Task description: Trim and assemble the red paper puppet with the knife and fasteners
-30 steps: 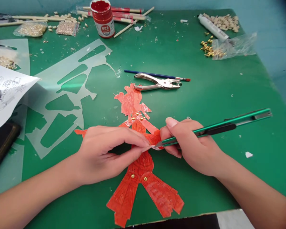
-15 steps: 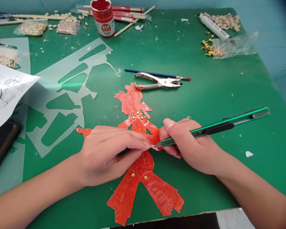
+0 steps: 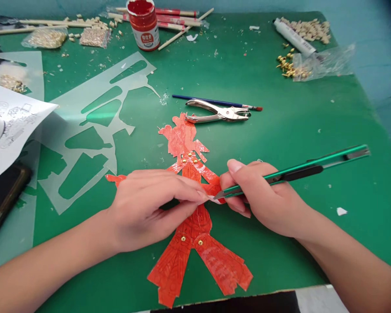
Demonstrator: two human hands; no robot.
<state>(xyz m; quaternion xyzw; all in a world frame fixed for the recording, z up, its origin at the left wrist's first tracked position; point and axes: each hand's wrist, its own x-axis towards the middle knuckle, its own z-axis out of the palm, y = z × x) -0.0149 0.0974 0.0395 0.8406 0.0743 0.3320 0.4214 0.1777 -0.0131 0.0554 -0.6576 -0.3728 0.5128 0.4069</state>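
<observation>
A red jointed paper figure (image 3: pixel 195 234) with small brass pins lies flat on the green cutting mat (image 3: pixel 280 130), head away from me. My left hand (image 3: pixel 150 208) is closed, thumb and fingertips pinching the figure's middle at its right edge. My right hand (image 3: pixel 263 200) is closed round a green utility knife (image 3: pixel 299 171). The blade tip meets the pinched paper right beside my left fingertips. The knife's handle slants up to the right.
A silver hole punch (image 3: pixel 217 114) and a thin paintbrush (image 3: pixel 215 102) lie beyond the figure. A cut-out translucent sheet (image 3: pixel 94 126) lies left, a red paint jar (image 3: pixel 146 25) at the back, brass pins in a bag (image 3: pixel 313 65) back right. A printed sheet (image 3: pixel 9 126) overhangs at left.
Hardly anything differs. Both hands stay on the figure's middle and the knife tip has shifted only slightly; the view has drifted a little.
</observation>
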